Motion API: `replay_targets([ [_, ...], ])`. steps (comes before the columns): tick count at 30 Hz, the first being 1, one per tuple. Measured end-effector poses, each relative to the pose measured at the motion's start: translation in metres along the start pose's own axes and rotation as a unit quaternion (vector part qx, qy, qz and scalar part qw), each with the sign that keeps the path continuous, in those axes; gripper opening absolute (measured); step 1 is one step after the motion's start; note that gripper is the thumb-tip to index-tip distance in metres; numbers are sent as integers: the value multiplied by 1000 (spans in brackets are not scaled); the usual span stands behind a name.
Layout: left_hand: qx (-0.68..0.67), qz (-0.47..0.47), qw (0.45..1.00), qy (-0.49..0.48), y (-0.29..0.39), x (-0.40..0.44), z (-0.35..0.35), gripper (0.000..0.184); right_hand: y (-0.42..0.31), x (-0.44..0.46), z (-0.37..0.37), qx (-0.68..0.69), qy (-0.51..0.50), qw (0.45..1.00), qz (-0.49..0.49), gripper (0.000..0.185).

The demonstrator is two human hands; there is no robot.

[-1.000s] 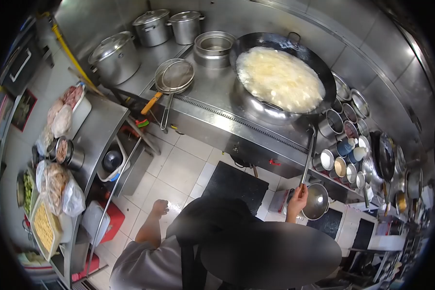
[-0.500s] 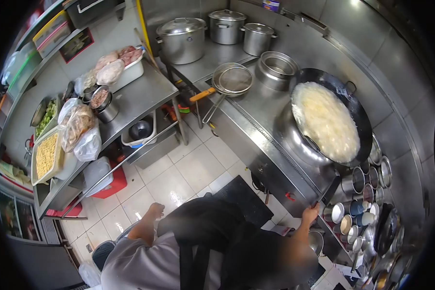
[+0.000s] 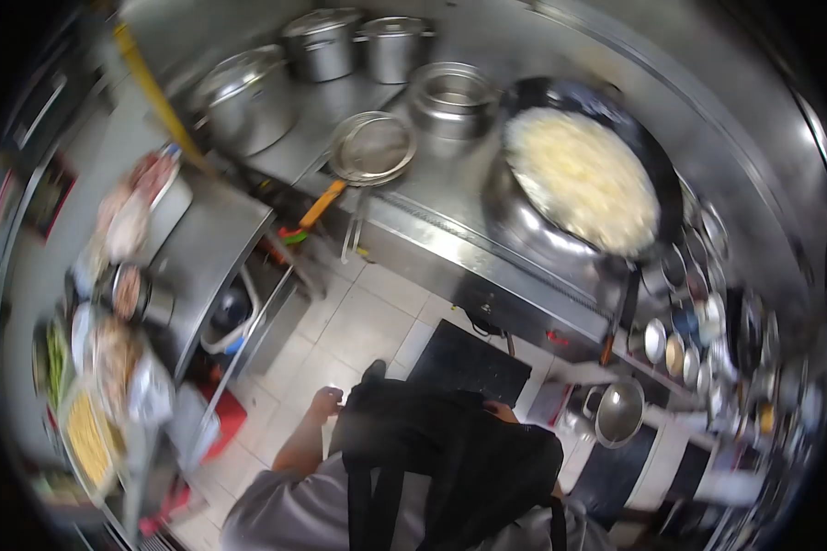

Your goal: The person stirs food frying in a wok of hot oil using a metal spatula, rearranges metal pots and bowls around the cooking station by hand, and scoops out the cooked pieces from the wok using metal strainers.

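While pale-yellow froth (image 3: 581, 174) nearly fills the dark wok (image 3: 668, 188), the left hand (image 3: 325, 402) hangs loosely half-spread — the right hand's (image 3: 500, 411) state, partly covered, cannot be told.

Dark wok (image 3: 658, 154), pale froth (image 3: 583, 179) inside, on stove (image 3: 446, 188)

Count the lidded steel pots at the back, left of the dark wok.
3: the largest pot at the left, a middle pot by the back wall, and a right-hand pot beside it. I see no others hidden there.
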State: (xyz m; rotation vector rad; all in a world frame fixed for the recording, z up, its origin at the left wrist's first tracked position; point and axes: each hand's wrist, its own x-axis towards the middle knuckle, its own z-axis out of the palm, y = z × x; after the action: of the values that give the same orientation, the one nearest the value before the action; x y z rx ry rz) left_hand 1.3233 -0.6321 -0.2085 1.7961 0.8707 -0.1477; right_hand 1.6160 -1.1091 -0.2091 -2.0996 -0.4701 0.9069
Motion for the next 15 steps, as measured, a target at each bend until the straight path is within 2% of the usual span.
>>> replay_targets([
  [1,219,230,948,-32,-7,21,-18,30,41,-7,16,8,-25,998,61,37],
  [2,292,244,922,-74,-13,44,-33,36,75,-18,33,-49,-24,992,115,32],
  [3,363,258,888,-112,-1,59,-50,42,101,-30,46,-179,-7,968,173,29],
  [5,400,237,864,-193,19,90,-86,46,174,-47,82,-447,-21,858,252,25],
  [6,391,234,864,-213,23,111,-104,46,80,-72,53,-243,99,882,391,23],
  [8,347,258,871,-234,17,159,-130,43,99,-80,81,-122,12,921,370,28],
  [9,230,132,929,-257,40,181,-136,42,30,-94,65,-212,56,924,313,29],
  [10,115,-11,956,-269,70,190,-142,40,8,-98,74,-107,159,927,324,28],
  [11,4,-165,951,-262,86,201,-144,39,-12,-102,84,-2,264,913,310,28],
  [12,1,-197,945,-260,107,223,-139,37,-46,-101,91,122,315,884,322,24],
  [13,38,-168,945,-278,115,255,-133,37,-69,-103,97,239,363,842,321,28],
  [15,98,-108,941,-305,133,304,-111,42,-103,-116,105,249,331,860,299,33],
])
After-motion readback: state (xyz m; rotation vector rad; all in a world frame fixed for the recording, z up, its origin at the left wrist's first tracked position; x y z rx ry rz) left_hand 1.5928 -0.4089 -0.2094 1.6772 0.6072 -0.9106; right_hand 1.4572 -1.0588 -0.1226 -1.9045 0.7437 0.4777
